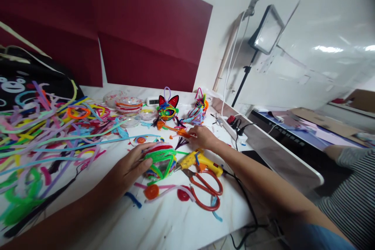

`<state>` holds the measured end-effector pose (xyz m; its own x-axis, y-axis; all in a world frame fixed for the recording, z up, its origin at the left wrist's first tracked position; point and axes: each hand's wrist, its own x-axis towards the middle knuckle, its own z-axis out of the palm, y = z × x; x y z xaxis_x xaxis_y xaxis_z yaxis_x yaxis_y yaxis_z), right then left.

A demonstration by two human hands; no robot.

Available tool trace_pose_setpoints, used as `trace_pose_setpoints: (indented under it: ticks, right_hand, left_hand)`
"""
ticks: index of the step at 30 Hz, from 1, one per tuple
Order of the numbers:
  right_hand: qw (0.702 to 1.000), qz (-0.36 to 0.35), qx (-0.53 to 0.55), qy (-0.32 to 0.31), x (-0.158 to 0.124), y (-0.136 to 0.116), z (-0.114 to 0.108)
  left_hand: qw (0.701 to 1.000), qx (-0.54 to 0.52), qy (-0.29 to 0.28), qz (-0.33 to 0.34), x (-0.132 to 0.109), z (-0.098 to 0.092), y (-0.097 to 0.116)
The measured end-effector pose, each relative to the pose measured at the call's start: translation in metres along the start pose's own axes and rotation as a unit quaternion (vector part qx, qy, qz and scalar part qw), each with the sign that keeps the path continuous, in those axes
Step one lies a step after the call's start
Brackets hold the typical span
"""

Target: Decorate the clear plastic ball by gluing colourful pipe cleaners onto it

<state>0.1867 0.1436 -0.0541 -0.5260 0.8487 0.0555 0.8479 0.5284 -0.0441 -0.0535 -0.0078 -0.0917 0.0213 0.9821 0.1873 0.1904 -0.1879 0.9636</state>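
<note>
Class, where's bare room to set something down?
Bare tabletop: the near edge, bordered by the orange disc, the scissors and the left forearm. Crowded: the left side, heaped with pipe cleaners, and around the yellow glue gun.

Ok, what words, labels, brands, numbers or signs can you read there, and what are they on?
No text is clear enough to quote.
Black panel, right: a row of white characters, too blurred to read.
White display device, back of the table: dark marks, too small to read.
Black bag, left: a pale cartoon face; no readable words.
</note>
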Motion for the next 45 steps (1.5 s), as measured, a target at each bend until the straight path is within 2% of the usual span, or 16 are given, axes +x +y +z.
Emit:
trace_pose_setpoints:
  ticks: [7,11,14,18,23,27,32,35,38,41,45]
  right_hand:
    - [1.000,0.013,-0.014,-0.013,0.011,0.002,0.005]
    - [1.000,0.012,-0.008,-0.010,0.017,-0.001,0.008]
    - [1.000,0.012,0.007,-0.006,0.021,-0.001,0.012]
    - [0.998,0.019,0.053,0.006,0.023,0.000,0.014]
    - [0.984,0.030,0.166,0.049,0.017,0.003,0.003]
    - [0.948,0.025,0.310,0.065,0.008,0.003,-0.006]
    - [0.873,0.008,0.486,0.033,-0.003,-0.009,-0.007]
    - [0.838,-0.011,0.545,0.018,-0.012,-0.020,-0.007]
    - [0.817,-0.029,0.576,0.009,-0.022,-0.030,-0.010]
    - [0.821,-0.050,0.569,-0.021,-0.032,-0.038,-0.014]
    - [0.858,-0.078,0.506,-0.045,-0.040,-0.044,-0.016]
  left_hand:
    - [1.000,0.004,-0.004,-0.001,0.002,-0.002,-0.004]
    - [0.999,0.017,-0.027,0.003,0.004,-0.006,-0.006]
    - [1.000,0.014,-0.019,0.001,0.005,-0.007,-0.006]
    - [0.999,0.027,-0.020,0.003,0.003,-0.006,-0.004]
    - [1.000,0.021,0.000,0.009,-0.001,-0.001,0.002]
    - [1.000,0.026,-0.008,0.014,0.000,-0.004,-0.001]
    - [0.998,0.037,-0.049,0.027,0.007,-0.012,-0.013]
    - [0.998,0.021,-0.055,0.034,0.008,-0.011,-0.012]
    - [0.999,0.006,-0.037,0.023,0.004,-0.007,-0.006]
    - [1.000,-0.002,-0.025,0.009,0.003,-0.006,-0.004]
    - [0.999,-0.006,-0.049,0.017,0.004,-0.006,-0.007]
